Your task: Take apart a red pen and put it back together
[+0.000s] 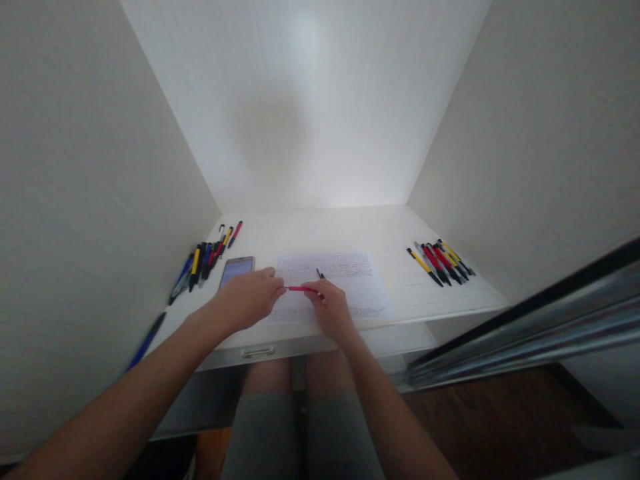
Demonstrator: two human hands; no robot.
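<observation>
A red pen [302,289] lies level between my two hands, just above the written sheet of paper [367,293]. My left hand [255,295] is closed in a pinch at its left end, where a thin pale piece shows. My right hand [329,303] grips the other end of the barrel between thumb and fingers. A small black part [320,273] sticks up above the right fingers; whether it is held there or lies on the paper, I cannot tell. Handwriting fills the top and bottom of the sheet, partly covered by my hands.
A phone [237,267] with a lit screen lies left of the paper. Several pens [205,261] are piled along the left wall, and several more pens [441,261] lie at the right. The white desk [310,230] has a drawer handle [258,351] in front.
</observation>
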